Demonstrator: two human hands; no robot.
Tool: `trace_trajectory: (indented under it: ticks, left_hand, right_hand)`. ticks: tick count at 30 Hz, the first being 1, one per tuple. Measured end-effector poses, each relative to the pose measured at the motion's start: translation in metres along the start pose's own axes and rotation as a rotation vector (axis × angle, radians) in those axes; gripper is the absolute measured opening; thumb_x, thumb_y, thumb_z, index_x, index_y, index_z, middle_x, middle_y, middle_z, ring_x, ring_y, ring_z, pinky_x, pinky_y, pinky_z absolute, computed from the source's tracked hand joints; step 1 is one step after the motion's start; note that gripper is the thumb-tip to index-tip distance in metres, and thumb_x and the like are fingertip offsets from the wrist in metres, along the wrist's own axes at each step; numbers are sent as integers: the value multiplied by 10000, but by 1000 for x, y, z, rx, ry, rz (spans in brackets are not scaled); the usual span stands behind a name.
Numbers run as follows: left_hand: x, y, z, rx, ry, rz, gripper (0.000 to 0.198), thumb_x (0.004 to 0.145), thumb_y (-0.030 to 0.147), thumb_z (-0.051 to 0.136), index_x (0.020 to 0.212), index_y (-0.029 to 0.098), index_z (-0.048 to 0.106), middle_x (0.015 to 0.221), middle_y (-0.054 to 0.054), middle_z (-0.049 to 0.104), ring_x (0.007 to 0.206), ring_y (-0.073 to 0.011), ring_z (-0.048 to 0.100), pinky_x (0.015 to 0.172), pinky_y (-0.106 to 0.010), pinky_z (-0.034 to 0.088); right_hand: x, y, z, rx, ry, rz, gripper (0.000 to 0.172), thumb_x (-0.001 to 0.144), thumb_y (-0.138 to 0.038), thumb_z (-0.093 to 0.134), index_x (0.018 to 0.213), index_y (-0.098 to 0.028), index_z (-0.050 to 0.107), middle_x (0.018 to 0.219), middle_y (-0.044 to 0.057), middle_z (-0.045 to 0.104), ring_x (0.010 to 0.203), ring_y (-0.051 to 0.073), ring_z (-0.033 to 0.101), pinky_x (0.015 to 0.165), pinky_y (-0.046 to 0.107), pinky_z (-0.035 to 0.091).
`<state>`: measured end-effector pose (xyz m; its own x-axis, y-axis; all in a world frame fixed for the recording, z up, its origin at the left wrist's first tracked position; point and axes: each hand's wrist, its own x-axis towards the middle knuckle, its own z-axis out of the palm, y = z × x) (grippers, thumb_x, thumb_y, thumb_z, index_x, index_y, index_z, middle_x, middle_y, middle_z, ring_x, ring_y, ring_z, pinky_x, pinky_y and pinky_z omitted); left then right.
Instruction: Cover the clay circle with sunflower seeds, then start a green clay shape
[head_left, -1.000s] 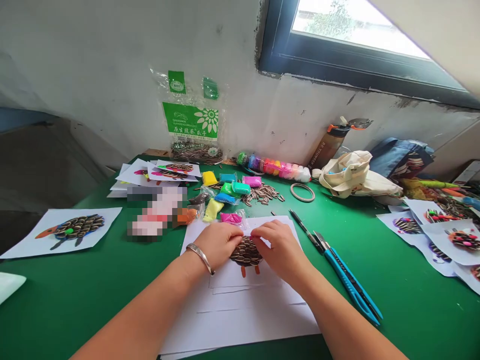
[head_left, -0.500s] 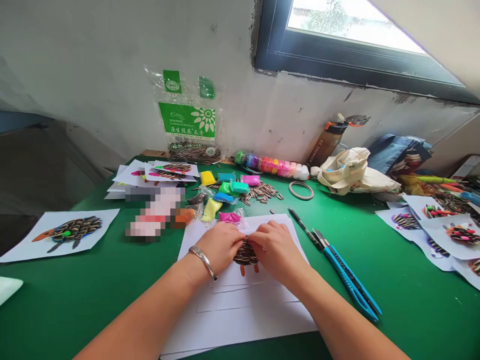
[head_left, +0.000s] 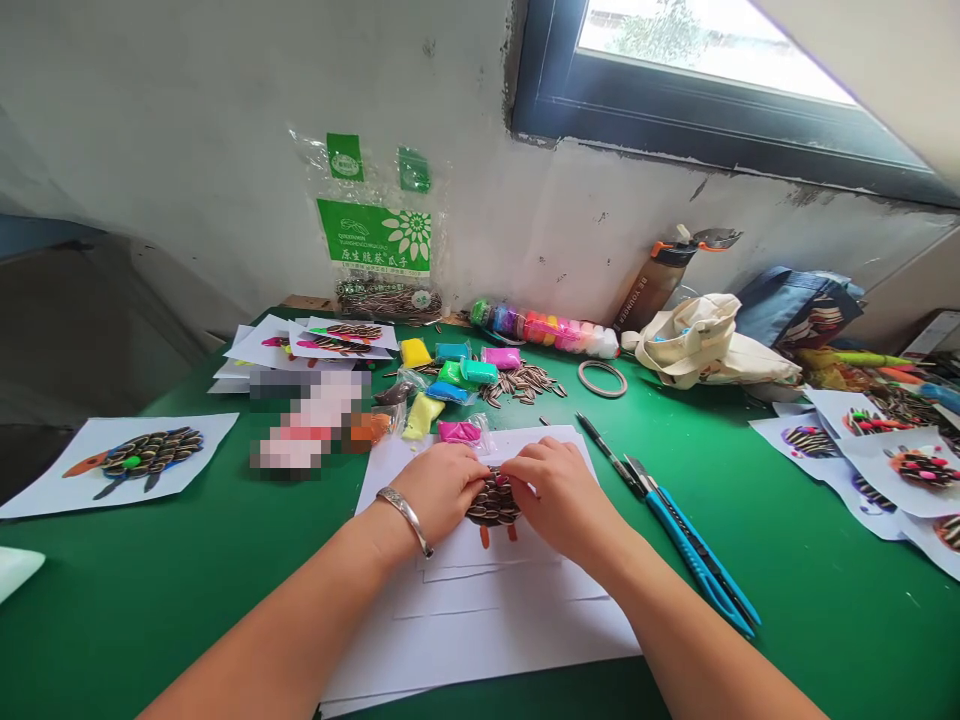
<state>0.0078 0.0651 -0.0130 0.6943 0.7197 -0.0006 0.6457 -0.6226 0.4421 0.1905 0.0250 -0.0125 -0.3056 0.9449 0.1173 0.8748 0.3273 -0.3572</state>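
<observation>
On a stack of white paper [head_left: 480,640] lies a small animal picture [head_left: 493,508], its round body covered with sunflower seeds and two orange legs below. My left hand [head_left: 441,492], with a silver bracelet [head_left: 406,520] on the wrist, touches the picture's upper left with its fingers pressed together. From the other side, my right hand [head_left: 561,492] pinches at the upper right of the seeds. A small pink spot shows between the two hands; whether either hand holds it I cannot tell. My fingers hide the top of the picture.
Bagged clay [head_left: 459,431] and loose sunflower seeds [head_left: 525,383] lie beyond the paper. Right of it are a pen [head_left: 606,448], a blue utility knife [head_left: 697,555] and a tape ring [head_left: 602,379]. Finished seed pictures lie at left [head_left: 150,465] and right [head_left: 922,465]. A seed bag [head_left: 382,250] leans against the wall.
My right fingers have shifted slightly at the top of the seed picture, and the small pink spot now shows there. My left hand has stayed nearly in place.
</observation>
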Motion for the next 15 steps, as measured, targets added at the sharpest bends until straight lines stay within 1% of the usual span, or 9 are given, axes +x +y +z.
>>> trace_trajectory:
  ticks: [3,7,10,15]
  left_hand:
    - [0,2,0,5,-2,12,257,890,151,478,900,200,731,925,-54,673,915,-204,581,830,-312,463]
    - [1,5,0,9,-18,22,252,886,157,488,906,204,735,937,-53,668,928,-212,567,842,-328,457]
    - [0,6,0,8,-28,14,253,882,156,491,939,213,730,949,-51,668,948,-219,561,857,-341,454]
    - [-1,6,0,-10,-33,6,247,867,156,510,981,230,716,962,-42,670,970,-219,563,885,-343,448]
  right_hand:
    - [-1,0,1,9,-8,-33,220,850,-127,545,769,-247,710,791,21,660,808,173,485,711,306,270]
    - [-1,2,5,10,-9,-45,231,855,-127,542,794,-263,719,775,16,652,791,170,478,696,306,269]
    - [-1,3,6,13,6,-42,227,856,-129,542,797,-266,714,781,9,648,789,166,482,692,302,270]
    - [-1,3,5,14,33,-22,225,852,-122,544,874,-274,708,823,13,648,830,170,503,704,299,279]
